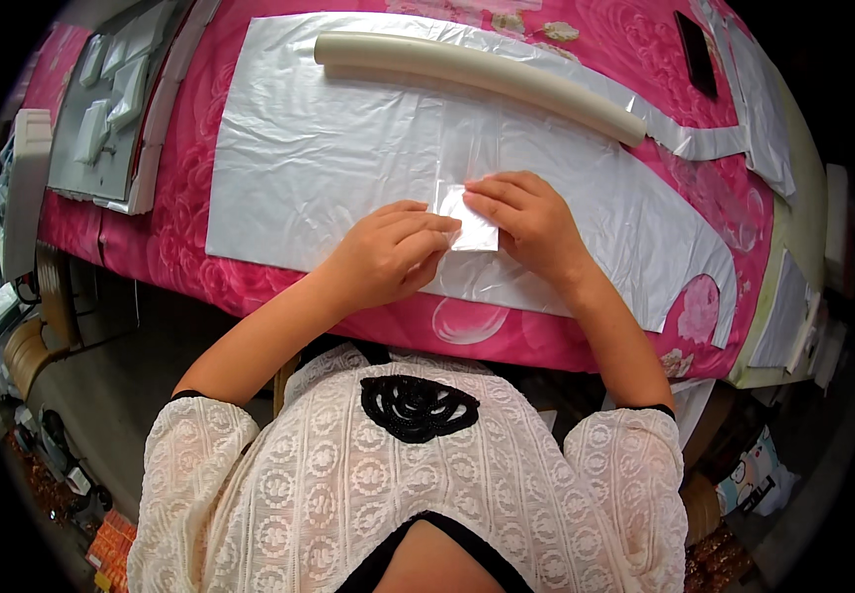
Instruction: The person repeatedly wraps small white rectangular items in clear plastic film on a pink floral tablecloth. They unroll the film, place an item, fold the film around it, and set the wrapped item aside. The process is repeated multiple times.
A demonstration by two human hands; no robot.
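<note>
A small folded white plastic bag lies between my hands, on top of flat white plastic bags spread over the table. My left hand is closed at its left edge, with the fingertips pressed on it. From the upper right, the curled fingers of my right hand grip its corner. A clearer strip of plastic stretches away from the folded piece, toward a long beige tube. The tube rests across the far part of the flat bags.
A pink flowered tablecloth covers the table. At the far left, a grey tray carries several folded white packets. A dark phone lies at the far right, near more white plastic sheets. A wooden chair stands at left.
</note>
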